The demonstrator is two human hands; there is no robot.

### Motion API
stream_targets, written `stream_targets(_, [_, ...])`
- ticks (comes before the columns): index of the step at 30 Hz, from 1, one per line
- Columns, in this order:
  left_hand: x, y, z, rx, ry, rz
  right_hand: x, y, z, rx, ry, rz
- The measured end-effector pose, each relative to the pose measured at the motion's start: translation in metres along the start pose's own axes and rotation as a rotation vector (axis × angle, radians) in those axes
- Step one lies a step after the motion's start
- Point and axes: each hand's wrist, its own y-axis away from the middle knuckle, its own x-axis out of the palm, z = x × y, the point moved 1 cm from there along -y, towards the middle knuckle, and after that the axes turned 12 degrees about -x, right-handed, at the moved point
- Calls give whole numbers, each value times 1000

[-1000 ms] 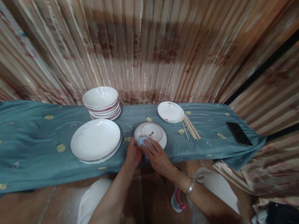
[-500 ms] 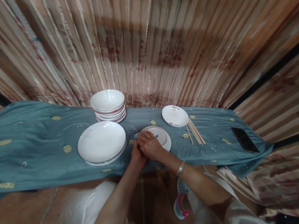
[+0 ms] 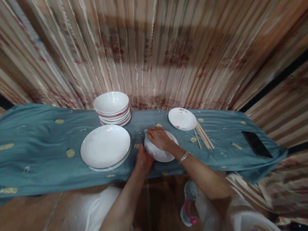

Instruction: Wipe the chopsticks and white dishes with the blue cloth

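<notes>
In the head view a white plate (image 3: 165,155) sits in front of me, partly covered by my right hand. My left hand (image 3: 144,159) is curled against its lower left edge and grips the rim there. My right hand (image 3: 159,138) presses on the plate's upper face, closed over a pale blue cloth (image 3: 146,136) that shows only in part past the fingers. Just left lie large oval white plates (image 3: 105,147), stacked. Behind them stands a pile of white bowls (image 3: 111,102) with red bands.
Small white plates with a floral print (image 3: 181,118) lie to the right, beside several wooden chopsticks (image 3: 203,135). A black phone (image 3: 256,144) rests near the right end of the teal tablecloth (image 3: 43,151). A pleated curtain (image 3: 139,38) hangs behind the table.
My hands, close together at the plate's left edge before, are now apart. The right hand has moved right over the plate with the cloth; the left stays at the rim.
</notes>
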Motion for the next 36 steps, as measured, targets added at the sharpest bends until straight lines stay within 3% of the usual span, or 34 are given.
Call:
stream_targets(7, [-5, -7, 0, 23, -17, -10, 7, 14, -36, 201, -84, -66])
stream_targets(16, [-3, -7, 0, 88, -64, -75, 13, 62, -59, 378, -175, -177])
stream_targets(28, [9, 5, 0, 96, 3, -122, 36, 112, -37, 589, -314, -467])
stream_targets(36, [7, 0, 1, 100, 4, -64, 55, 131, 0, 605, -248, -614])
